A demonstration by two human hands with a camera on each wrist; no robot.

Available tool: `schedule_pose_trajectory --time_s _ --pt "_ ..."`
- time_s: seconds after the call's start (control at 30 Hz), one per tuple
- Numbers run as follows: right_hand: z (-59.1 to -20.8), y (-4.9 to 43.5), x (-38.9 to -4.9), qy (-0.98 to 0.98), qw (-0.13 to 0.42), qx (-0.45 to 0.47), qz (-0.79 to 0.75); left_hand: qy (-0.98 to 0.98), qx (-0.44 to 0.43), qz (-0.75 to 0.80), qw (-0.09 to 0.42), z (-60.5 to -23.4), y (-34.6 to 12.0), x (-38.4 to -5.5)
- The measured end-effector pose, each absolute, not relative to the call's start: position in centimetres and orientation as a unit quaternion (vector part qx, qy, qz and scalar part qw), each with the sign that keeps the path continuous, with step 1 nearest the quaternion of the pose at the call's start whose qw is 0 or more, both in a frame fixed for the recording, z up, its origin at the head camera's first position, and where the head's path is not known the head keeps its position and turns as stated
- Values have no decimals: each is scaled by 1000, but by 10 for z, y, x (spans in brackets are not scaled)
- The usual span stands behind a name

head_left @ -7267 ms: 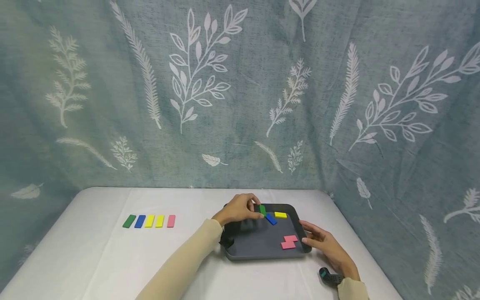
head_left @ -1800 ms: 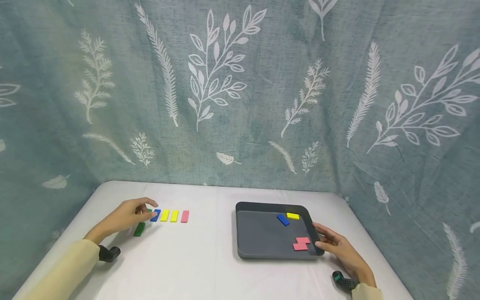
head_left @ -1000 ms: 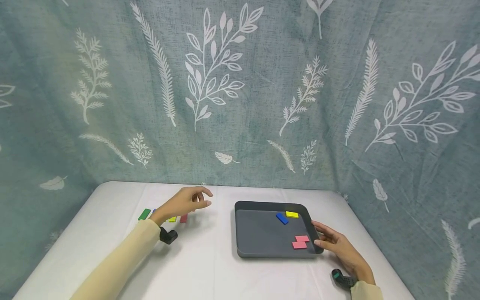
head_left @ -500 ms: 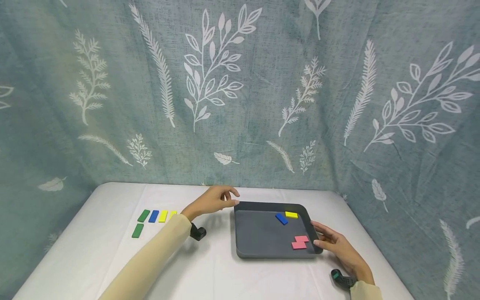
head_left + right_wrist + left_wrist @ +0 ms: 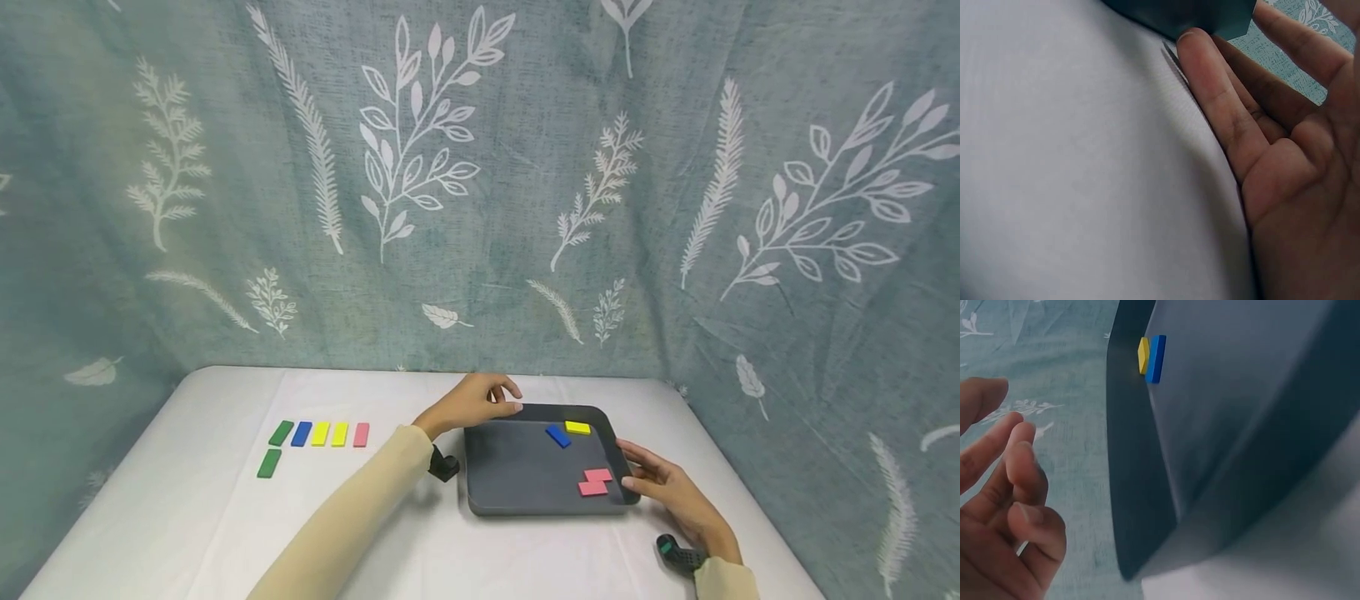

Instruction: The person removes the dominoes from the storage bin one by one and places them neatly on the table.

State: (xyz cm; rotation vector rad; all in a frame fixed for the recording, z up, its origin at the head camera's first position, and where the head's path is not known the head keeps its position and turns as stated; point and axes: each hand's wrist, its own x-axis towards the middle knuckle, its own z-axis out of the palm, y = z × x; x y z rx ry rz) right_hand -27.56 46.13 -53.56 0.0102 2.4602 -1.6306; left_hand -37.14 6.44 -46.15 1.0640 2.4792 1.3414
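My left hand hovers over the back left rim of the dark grey tray, its fingers loosely bent and nothing between them. In the left wrist view the left hand appears beside the tray wall. With fairly straight fingers and the thumb at the rim, my right hand touches the tray's right side. Inside the tray are a blue tile, a yellow tile and two overlapping pink tiles. The right wrist view shows the right hand's fingertips against the tray's outside.
Left of the tray, a row on the white cloth holds a green tile, a blue tile, two yellow tiles and a pink tile. A second green tile lies below the first. A patterned curtain hangs behind.
The green tile my left hand held over the tray now lies below the row's green tile. The emptied left hand has moved right, back to the tray. My right hand has stayed at the tray's side.
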Motion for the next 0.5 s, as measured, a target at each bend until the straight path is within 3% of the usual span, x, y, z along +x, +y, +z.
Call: schedule_pose_trajectory --time_s 0.5 --pt "-536 463 -275 828 91 -1 -554 833 326 441 69 -477 113 -372"
